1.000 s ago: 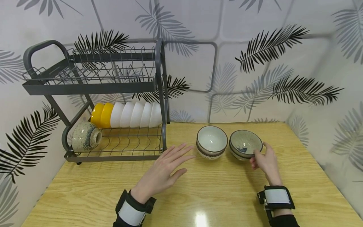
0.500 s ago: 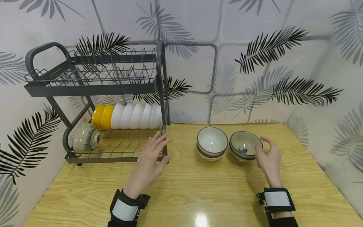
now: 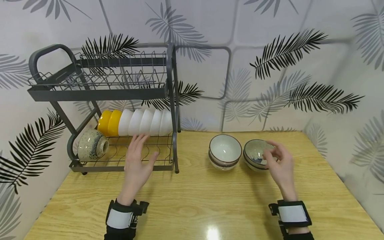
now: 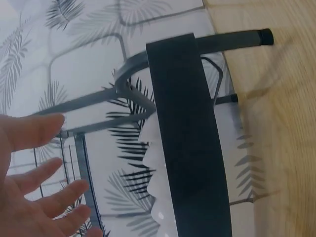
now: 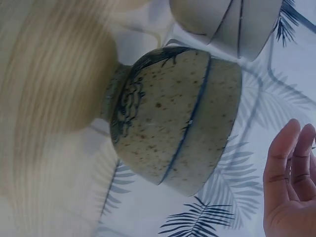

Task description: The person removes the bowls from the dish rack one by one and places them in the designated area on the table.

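Observation:
My left hand hovers with spread fingers before the lower tier of the dark metal dish rack; its fingers show around nothing in the left wrist view. Over the right side of a stack of speckled bowls is my right hand, fingers loosely bent and holding nothing. The right wrist view shows that stack with blue patterning, and the right fingers apart from its rim. Just left of it stands a stack of white-lined bowls with brown rims.
Two yellow bowls and several white bowls stand on edge along the rack's lower tier. A speckled bowl lies on its side at that tier's left end. The wooden table meets a leaf-patterned wall covering behind.
My left hand has moved left, from beside the white-lined bowls to before the rack. My right hand has let go of the speckled bowls' rim and lifted slightly. The bowls stay in place.

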{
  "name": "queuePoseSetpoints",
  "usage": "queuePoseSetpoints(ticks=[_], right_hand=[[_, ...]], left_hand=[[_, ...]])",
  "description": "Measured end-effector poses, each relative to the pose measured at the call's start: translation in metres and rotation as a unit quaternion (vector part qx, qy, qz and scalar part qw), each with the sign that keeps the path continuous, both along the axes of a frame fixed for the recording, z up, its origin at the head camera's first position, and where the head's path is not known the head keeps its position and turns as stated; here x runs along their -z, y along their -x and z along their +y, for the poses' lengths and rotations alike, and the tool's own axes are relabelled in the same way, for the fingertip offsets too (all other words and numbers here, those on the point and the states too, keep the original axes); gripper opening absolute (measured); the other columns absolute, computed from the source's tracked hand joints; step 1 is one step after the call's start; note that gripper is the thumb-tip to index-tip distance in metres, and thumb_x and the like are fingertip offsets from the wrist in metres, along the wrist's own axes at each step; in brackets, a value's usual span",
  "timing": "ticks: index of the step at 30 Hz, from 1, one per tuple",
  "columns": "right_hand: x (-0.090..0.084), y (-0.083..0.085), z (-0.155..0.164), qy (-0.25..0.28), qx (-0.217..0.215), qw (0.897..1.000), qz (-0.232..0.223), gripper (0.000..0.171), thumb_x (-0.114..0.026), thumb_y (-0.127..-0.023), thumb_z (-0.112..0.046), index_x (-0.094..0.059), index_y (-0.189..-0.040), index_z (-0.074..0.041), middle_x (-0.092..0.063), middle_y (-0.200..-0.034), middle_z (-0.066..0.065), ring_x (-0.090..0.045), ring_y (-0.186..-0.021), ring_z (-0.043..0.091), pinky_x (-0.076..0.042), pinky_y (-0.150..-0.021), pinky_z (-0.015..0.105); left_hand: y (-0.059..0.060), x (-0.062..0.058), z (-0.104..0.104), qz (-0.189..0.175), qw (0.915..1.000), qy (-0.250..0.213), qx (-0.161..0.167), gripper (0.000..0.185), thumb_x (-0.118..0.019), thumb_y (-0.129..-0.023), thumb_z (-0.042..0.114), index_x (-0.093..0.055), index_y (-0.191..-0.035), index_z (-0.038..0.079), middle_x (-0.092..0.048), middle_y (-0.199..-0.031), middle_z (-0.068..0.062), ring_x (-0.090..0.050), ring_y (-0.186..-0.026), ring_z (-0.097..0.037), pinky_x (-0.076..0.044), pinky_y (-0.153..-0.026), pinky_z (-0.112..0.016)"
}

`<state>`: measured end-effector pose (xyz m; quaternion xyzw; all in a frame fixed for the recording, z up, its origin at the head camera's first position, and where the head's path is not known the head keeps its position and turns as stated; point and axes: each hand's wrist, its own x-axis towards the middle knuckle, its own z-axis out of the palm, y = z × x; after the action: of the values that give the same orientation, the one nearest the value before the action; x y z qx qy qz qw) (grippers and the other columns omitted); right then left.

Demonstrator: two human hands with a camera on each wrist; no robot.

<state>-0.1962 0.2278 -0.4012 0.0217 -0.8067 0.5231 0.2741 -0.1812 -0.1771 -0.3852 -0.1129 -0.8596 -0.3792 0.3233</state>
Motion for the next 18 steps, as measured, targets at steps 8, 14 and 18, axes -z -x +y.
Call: queuePoseSetpoints(ticks=[8,14,18], right_hand=[[-0.003,-0.003,-0.01,0.002,-0.047,0.999,0.023,0.03,-0.06,-0.096,0.003,-0.063,-0.126,0.003,-0.061,-0.087,-0.019,-0.062,-0.081,-0.008,-0.057,-0.05,0.021],[-0.003,-0.004,-0.015,0.002,-0.092,0.995,0.029,0.027,-0.059,-0.098,0.002,-0.062,-0.124,0.004,-0.061,-0.09,-0.016,-0.063,-0.082,-0.004,-0.057,-0.051,0.023],[-0.002,-0.004,-0.02,-0.015,-0.119,0.992,0.03,0.027,-0.06,-0.098,0.0,-0.063,-0.124,0.005,-0.062,-0.092,-0.012,-0.064,-0.08,-0.003,-0.055,-0.05,0.022]], left_hand=[[0.0,0.001,-0.028,-0.001,0.9953,-0.065,-0.073,0.049,-0.067,-0.091,0.001,-0.052,-0.138,-0.004,-0.043,-0.146,-0.029,-0.03,-0.141,-0.05,-0.026,-0.113,-0.07],[0.001,0.004,-0.046,-0.013,0.9898,-0.065,-0.126,0.051,-0.068,-0.091,0.003,-0.051,-0.139,-0.001,-0.042,-0.143,-0.029,-0.032,-0.135,-0.051,-0.03,-0.107,-0.068],[0.001,0.006,-0.056,-0.021,0.9857,-0.073,-0.15,0.052,-0.069,-0.092,0.006,-0.051,-0.14,0.0,-0.038,-0.146,-0.03,-0.027,-0.139,-0.052,-0.027,-0.109,-0.07]])
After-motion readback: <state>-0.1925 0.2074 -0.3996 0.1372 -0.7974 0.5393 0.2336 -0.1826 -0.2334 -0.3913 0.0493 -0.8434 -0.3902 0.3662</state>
